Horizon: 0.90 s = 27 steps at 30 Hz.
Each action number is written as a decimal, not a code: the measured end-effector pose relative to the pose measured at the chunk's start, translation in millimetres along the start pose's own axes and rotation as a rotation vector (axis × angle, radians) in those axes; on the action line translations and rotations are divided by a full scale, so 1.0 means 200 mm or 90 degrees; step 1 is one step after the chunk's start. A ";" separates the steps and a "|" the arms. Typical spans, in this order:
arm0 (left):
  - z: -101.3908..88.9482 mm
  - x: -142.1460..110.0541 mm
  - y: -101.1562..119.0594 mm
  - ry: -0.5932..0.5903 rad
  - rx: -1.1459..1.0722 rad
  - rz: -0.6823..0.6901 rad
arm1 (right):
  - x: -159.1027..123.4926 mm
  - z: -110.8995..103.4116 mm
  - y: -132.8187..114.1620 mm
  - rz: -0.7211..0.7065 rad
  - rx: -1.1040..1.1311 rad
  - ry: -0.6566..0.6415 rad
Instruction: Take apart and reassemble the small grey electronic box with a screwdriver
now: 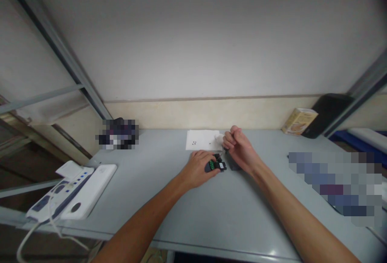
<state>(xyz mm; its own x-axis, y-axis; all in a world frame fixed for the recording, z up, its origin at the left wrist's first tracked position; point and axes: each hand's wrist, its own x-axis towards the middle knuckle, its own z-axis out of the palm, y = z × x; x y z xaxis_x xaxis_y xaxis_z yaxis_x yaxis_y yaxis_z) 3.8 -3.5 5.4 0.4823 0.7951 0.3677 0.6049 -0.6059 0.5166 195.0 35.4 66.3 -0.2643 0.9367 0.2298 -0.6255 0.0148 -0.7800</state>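
Note:
My left hand [198, 169] rests on the grey table [169, 198], its fingers curled round a small black device with green parts [215, 165]. Just to the right, my right hand [238, 146] is raised a little and closed in a fist over the device; what it holds is too small to make out. A dark flat piece [233, 164] lies under the right hand. A white sheet of paper [199, 139] with several tiny dark specks lies just behind both hands.
A white power strip with a cable [57, 194] and a white box [90, 190] sit at the table's left front. A yellow carton [299, 121] and a black object [326, 114] stand at the back right against the wall. Metal frame struts flank both sides.

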 end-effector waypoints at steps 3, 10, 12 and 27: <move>0.01 0.00 -0.01 0.001 -0.001 0.001 | 0.00 0.00 0.00 0.017 0.002 0.014; 0.00 0.00 -0.01 0.002 0.003 0.003 | -0.02 0.01 -0.01 0.030 -0.043 0.013; 0.00 0.00 0.00 0.000 0.002 0.001 | -0.02 0.01 -0.01 0.021 -0.030 0.001; 0.00 0.00 -0.01 -0.008 0.001 -0.001 | 0.00 -0.06 0.03 -0.090 -0.337 0.020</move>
<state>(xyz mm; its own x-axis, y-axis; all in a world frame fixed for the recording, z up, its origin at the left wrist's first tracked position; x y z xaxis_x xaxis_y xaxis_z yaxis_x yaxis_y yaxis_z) 2.4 -3.1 4.2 0.4895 0.7952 0.3579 0.6065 -0.6053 0.5155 200.4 40.5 53.9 -0.1771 0.9226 0.3428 -0.1963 0.3082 -0.9309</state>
